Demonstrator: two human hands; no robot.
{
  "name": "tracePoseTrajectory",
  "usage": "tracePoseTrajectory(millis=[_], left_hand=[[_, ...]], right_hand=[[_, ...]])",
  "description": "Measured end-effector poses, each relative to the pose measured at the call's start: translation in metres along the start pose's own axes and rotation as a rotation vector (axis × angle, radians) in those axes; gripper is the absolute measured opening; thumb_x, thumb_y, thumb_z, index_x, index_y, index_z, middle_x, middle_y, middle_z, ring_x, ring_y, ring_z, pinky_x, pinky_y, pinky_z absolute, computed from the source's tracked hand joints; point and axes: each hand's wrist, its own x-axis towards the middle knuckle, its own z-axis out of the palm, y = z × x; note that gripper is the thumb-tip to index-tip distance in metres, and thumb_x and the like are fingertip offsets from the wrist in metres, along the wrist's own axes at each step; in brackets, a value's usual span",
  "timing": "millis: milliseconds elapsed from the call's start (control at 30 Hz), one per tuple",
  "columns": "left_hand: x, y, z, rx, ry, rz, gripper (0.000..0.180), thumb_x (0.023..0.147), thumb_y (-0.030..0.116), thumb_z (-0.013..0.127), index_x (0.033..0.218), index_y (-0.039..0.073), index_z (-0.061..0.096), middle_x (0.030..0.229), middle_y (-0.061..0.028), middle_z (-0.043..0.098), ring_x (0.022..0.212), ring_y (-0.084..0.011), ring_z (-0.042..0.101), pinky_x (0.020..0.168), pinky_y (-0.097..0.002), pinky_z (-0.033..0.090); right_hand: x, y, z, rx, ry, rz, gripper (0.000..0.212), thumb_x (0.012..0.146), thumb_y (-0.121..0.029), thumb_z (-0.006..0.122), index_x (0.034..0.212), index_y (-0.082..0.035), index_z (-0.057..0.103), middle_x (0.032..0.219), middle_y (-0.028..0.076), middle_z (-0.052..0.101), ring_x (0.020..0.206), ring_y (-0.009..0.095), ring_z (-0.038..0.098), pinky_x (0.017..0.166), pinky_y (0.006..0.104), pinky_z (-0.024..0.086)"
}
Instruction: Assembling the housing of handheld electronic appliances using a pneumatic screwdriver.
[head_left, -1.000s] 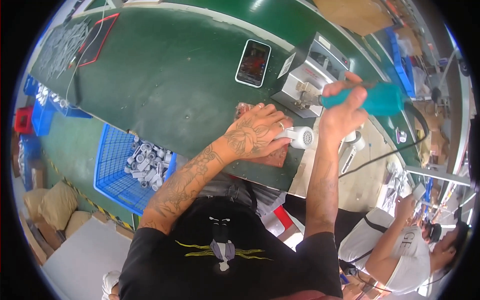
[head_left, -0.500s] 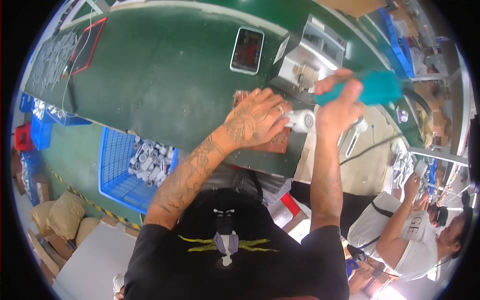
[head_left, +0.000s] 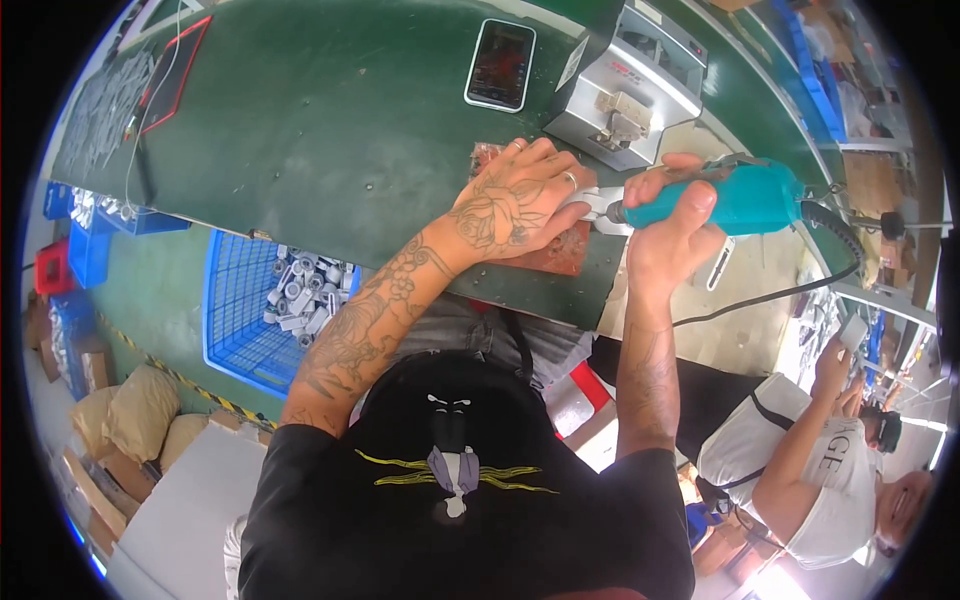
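My left hand (head_left: 525,195) is curled over a white plastic part (head_left: 592,199), pressing it down on a reddish-brown slab (head_left: 560,258) at the bench edge. Its fingers cover most of the part. A teal corded power tool (head_left: 745,200) lies sideways in my right hand (head_left: 672,225), with the thumb on top and the fingers wrapped round its body. The narrow front end of the tool points left and meets the white part beside my left fingertips. Whether the tip is inside the part cannot be seen.
A silver-grey bench machine (head_left: 640,90) stands just beyond the tool. A phone (head_left: 500,65) lies on the green bench (head_left: 330,130). The black cord (head_left: 760,297) loops down right. A blue basket (head_left: 225,310) holds several grey-white parts. One co-worker (head_left: 810,470) sits at the right.
My right hand has brought the tool down and left, so its front end now meets the white part. The white part has turned under my left hand, its round vented end now out of sight.
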Motion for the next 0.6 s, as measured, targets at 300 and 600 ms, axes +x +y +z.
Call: tracePoseTrajectory(millis=[300, 600], left_hand=[[0.005, -0.001, -0.003, 0.032, -0.064, -0.006, 0.036, 0.094, 0.030, 0.063, 0.123, 0.009, 0.065, 0.121, -0.0054, 0.062, 0.111, -0.0269, 0.055, 0.097, -0.0452, 0.043], [-0.007, 0.002, -0.008, 0.092, 0.061, 0.145, 0.033, 0.089, 0.029, 0.067, 0.115, 0.009, 0.067, 0.123, -0.0034, 0.063, 0.106, -0.0251, 0.059, 0.091, -0.0419, 0.048]], right_hand=[[-0.002, 0.012, 0.001, -0.015, -0.048, -0.002, 0.057, 0.098, -0.053, 0.059, 0.092, 0.002, 0.049, 0.067, 0.009, 0.051, 0.059, 0.021, 0.053, 0.057, 0.0345, 0.046], [-0.018, -0.007, -0.005, 0.109, 0.078, 0.113, 0.061, 0.095, -0.060, 0.059, 0.104, 0.000, 0.056, 0.070, 0.007, 0.052, 0.064, 0.019, 0.052, 0.060, 0.0330, 0.044]])
